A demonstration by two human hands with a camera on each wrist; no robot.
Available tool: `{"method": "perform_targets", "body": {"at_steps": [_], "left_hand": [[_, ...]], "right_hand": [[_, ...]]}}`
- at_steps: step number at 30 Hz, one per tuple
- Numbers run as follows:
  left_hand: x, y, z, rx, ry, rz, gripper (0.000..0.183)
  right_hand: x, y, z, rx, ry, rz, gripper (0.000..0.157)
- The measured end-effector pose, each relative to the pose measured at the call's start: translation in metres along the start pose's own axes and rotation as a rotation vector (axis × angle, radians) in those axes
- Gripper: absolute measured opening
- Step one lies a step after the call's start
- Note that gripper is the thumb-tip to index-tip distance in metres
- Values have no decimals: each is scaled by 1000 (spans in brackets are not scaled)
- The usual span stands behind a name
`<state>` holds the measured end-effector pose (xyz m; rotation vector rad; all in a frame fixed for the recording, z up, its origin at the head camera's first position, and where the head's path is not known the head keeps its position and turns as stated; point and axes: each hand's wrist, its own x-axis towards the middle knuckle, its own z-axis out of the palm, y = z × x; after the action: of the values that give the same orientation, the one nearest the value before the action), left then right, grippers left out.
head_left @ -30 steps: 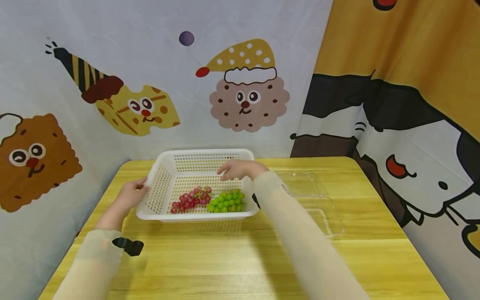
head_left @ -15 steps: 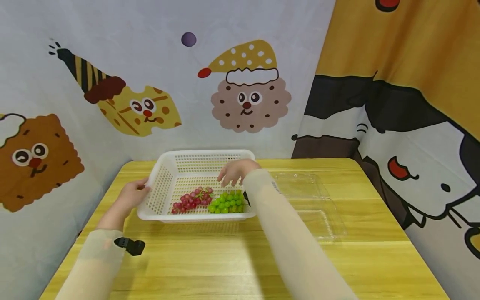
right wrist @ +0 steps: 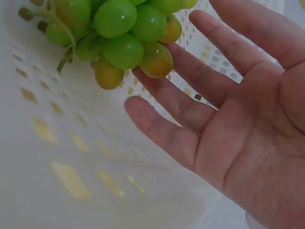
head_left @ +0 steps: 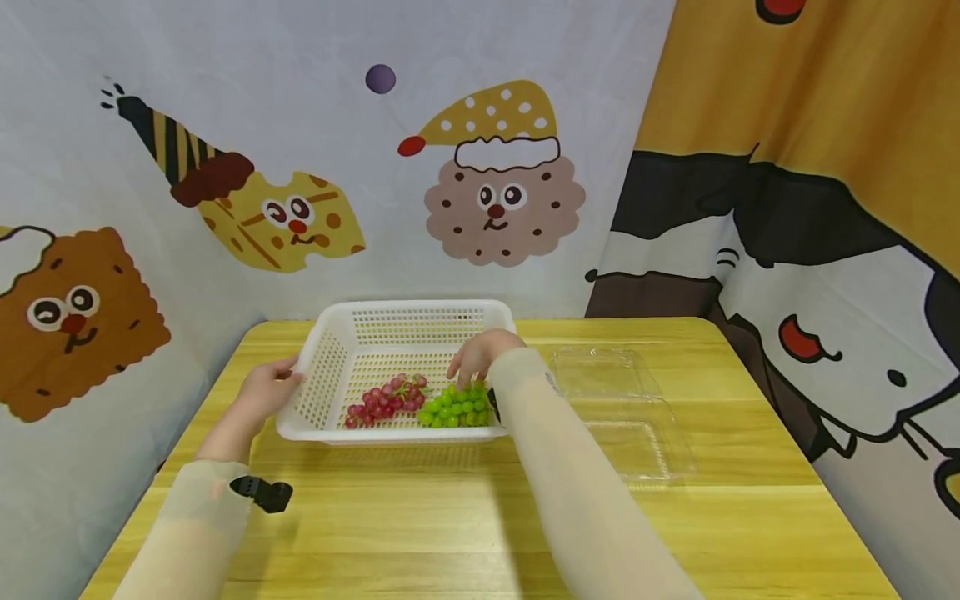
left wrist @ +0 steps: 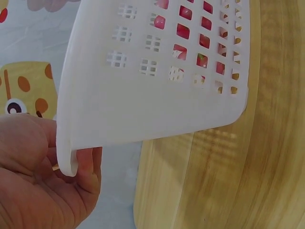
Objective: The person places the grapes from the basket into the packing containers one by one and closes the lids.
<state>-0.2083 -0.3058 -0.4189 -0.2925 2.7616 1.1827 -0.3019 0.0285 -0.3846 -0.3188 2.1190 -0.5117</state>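
A white slotted plastic basket (head_left: 326,379) holds a bunch of red grapes (head_left: 384,402) at front left and a bunch of green grapes (head_left: 454,408) at front right. My left hand (head_left: 264,390) grips the basket's left rim; in the left wrist view, fingers of the left hand (left wrist: 38,186) curl around the edge of the basket (left wrist: 143,105). Inside the basket, my right hand (head_left: 483,354) reaches down over the green bunch. The right wrist view shows the right hand (right wrist: 243,105) with fingers extended, fingertips right at the lower green grapes (right wrist: 121,50).
A clear plastic clamshell box (head_left: 637,446) lies unfolded on the wooden table (head_left: 360,533), to the right of the basket. Behind the table hangs a cartoon-printed cloth (head_left: 300,67). A yellow curtain-like part (head_left: 840,75) covers the right side.
My right hand has lowered from above the back right of the basket to the green grapes, its fingers turning downward. The left hand keeps its grip on the rim.
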Motion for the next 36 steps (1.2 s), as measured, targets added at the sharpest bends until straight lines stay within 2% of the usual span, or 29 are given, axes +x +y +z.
{"method": "perform_targets", "body": {"at_steps": [6,12,17,22,29,36], "left_hand": [[1,-1,1,-2,8,-10,52],[1,-2,1,-8,10,-6,51],[0,-1,1,-15,11,-6,51],[-2,1,0,-16,11,-10,51],[-1,1,0,-24,9,-12,52],[-1,0,1,-33,12,-12,52]], "right_hand": [[2,1,-1,-122,-58,-18,47],[2,0,-2,-164,-93,24,51],[2,-1,-3,-169,-73,73,48],[6,-1,-1,-231,-68,97,46],[14,-1,1,-294,-36,106,35],[16,-2,0,-275,-7,95,26]]}}
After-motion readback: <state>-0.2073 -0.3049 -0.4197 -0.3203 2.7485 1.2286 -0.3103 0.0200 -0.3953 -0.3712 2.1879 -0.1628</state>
